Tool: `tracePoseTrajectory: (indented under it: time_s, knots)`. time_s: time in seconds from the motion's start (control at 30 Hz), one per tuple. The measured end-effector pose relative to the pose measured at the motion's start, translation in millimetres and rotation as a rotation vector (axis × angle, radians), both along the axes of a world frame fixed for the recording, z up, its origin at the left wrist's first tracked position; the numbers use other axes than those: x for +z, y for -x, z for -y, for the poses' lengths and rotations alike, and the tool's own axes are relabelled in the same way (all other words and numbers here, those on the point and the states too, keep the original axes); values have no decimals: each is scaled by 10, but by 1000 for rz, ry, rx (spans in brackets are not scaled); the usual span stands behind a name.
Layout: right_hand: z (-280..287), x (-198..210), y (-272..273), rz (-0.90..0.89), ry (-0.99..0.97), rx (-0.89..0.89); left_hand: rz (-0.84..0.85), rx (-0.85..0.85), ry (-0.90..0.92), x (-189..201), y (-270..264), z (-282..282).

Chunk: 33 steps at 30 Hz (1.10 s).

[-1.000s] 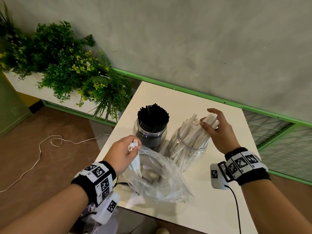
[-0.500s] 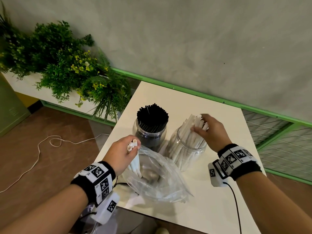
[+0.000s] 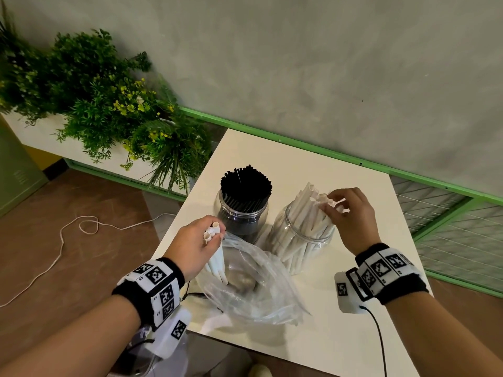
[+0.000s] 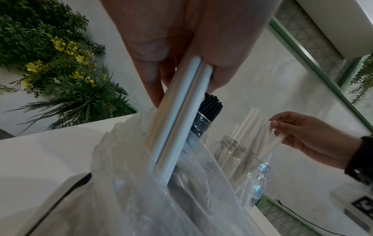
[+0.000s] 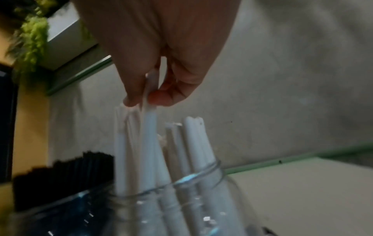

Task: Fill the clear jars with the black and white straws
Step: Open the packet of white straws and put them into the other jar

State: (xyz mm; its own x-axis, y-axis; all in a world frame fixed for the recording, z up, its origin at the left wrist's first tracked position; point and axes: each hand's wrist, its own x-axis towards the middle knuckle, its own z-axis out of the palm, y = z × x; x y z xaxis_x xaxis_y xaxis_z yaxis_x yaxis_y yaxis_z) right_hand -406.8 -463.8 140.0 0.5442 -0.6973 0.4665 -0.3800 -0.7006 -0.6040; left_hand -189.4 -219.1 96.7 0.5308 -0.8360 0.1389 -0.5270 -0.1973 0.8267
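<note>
Two clear jars stand on the white table (image 3: 313,164). The left jar (image 3: 241,216) is packed with black straws (image 3: 245,185). The right jar (image 3: 302,238) holds many white straws (image 3: 307,210). My right hand (image 3: 333,204) is over this jar's mouth and pinches the top of one white straw (image 5: 149,115) between thumb and fingers. My left hand (image 3: 211,235) grips a small bundle of white straws (image 4: 177,121) whose lower ends reach into a crumpled clear plastic bag (image 3: 253,289) at the table's near left.
Leafy plants with yellow flowers (image 3: 109,110) sit in a white planter left of the table. A white cord (image 3: 62,240) loops over the brown floor. A green rail and wire mesh (image 3: 449,224) run along the wall at right.
My right hand dipped down onto the white straws in the jar, then rose a little and now pinches a straw's top. My left hand has held its bundle still.
</note>
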Motion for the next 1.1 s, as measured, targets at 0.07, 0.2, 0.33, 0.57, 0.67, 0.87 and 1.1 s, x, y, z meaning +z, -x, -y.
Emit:
tracePoseTrajectory:
  time_s: [0.07, 0.2, 0.33, 0.57, 0.67, 0.87, 1.1]
  knots:
    - [-72, -9, -46, 53, -25, 37, -1, 3, 2, -7, -2, 10]
    - [-166, 28, -122, 45, 135, 109, 8, -7, 0, -34, -15, 20]
    - [-45, 56, -173, -117, 438, 177, 6, -9, 4, -18, -8, 12]
    - [127, -157, -92, -243, 345, 189, 1, -8, 13, 30, 23, -14]
    - [145, -185, -20, -223, 448, 85, 5, 1, 9, 32, 17, -24]
    - [12, -173, 24, -403, 427, 81, -13, 8, 3, 39, 22, -31]
    - [71, -168, -166, -296, 383, 223, -18, 10, -7, 63, 25, -24]
